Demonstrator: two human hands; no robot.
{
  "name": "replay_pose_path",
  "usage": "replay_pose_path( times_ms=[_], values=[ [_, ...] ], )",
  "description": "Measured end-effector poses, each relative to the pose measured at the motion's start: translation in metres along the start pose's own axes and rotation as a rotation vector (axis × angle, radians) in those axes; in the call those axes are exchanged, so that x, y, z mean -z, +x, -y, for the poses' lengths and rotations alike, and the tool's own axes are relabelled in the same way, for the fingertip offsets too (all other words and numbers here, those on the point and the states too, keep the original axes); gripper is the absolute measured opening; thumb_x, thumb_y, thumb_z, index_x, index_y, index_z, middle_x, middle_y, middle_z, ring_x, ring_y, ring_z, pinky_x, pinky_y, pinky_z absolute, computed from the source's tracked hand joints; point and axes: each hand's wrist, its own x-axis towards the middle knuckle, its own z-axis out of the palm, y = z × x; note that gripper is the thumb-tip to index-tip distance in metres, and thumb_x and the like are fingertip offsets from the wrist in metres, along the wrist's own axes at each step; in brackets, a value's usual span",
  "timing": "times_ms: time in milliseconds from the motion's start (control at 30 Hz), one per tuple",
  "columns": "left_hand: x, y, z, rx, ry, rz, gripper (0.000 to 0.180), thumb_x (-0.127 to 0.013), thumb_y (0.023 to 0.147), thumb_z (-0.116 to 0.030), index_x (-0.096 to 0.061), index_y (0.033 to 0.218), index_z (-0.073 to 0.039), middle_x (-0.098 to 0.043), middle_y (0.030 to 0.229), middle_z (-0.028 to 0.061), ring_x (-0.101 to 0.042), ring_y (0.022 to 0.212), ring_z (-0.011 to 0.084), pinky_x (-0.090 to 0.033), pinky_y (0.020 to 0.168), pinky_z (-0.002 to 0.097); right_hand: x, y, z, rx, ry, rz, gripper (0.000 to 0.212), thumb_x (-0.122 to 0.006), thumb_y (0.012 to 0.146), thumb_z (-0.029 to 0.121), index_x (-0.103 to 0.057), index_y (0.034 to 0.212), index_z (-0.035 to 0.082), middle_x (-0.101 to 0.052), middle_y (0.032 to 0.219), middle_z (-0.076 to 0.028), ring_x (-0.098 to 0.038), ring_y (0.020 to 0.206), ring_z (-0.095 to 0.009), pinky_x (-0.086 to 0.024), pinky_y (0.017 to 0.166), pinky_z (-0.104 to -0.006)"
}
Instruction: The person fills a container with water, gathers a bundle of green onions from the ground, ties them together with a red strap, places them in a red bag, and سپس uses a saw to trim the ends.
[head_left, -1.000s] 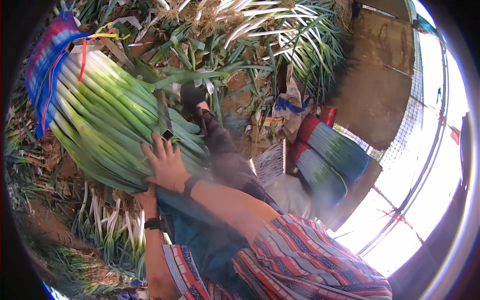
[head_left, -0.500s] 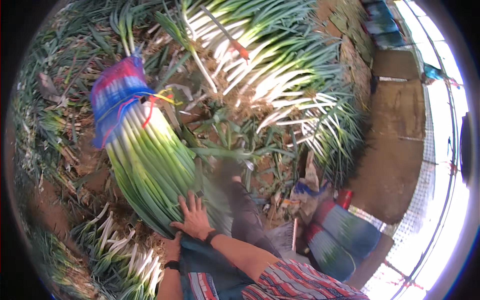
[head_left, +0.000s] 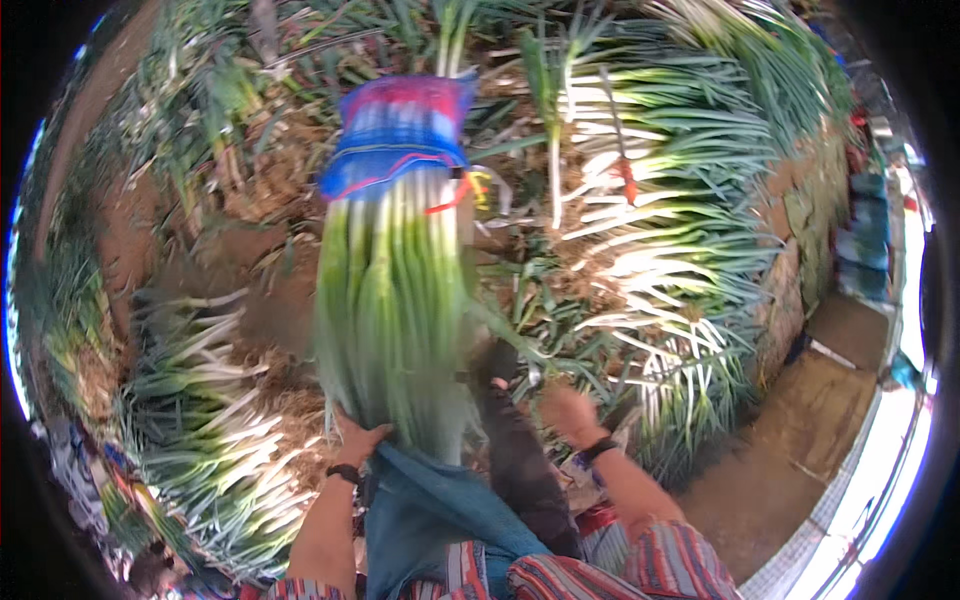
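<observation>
A large bundle of green onions [head_left: 385, 270] lies in front of me, leaf ends toward my lap. A blue and red printed plastic wrap [head_left: 400, 135] covers its far end, tied with yellow and red string. My left hand [head_left: 355, 440] is at the near left edge of the bundle, thumb outstretched over the teal apron [head_left: 430, 510] and fingers against the leaves, partly hidden. My right hand [head_left: 570, 412] is off the bundle, to its right above my dark trouser leg, smeared by motion; its fingers cannot be made out.
Loose green onions [head_left: 660, 240] lie in a long row at the right, with a red-handled tool [head_left: 628, 180] on top. Another pile of onions [head_left: 215, 430] lies at the near left. Brown cardboard sheets [head_left: 815, 400] lie along the right, beside netting.
My right hand has left the bundle's leaves and moved right. My left hand stays by the bundle's edge. The view has turned, and the bundle now points straight away from me.
</observation>
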Motion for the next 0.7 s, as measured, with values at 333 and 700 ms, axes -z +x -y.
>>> replay_pose_path(
  times_ms=[333,700],
  values=[
    [0.003,-0.009,0.014,0.082,-0.094,-0.043,0.143,-0.09,0.05,-0.028,0.011,0.146,0.0,-0.012,0.151,0.0238,-0.021,0.14,0.0324,-0.025,0.114,0.0383,0.053,0.154,-0.329,-0.24,-0.756,0.052,0.027,-0.053,0.091,0.028,-0.065,0.107,0.01,-0.068,0.087,-0.013,-0.064,0.084,-0.031,-0.051,0.068,-0.0425],
    [0.007,-0.012,-0.021,0.29,-0.073,-0.004,0.126,-0.081,0.059,-0.007,0.008,0.148,-0.005,-0.036,0.142,0.018,-0.04,0.126,0.0244,-0.033,0.106,0.0329,0.139,0.412,-0.448,-0.605,-0.024,-0.21,0.066,-0.066,0.081,0.049,-0.055,0.114,-0.008,-0.065,0.092,-0.022,-0.065,0.088,-0.032,-0.048,0.078,-0.042]
  ],
)
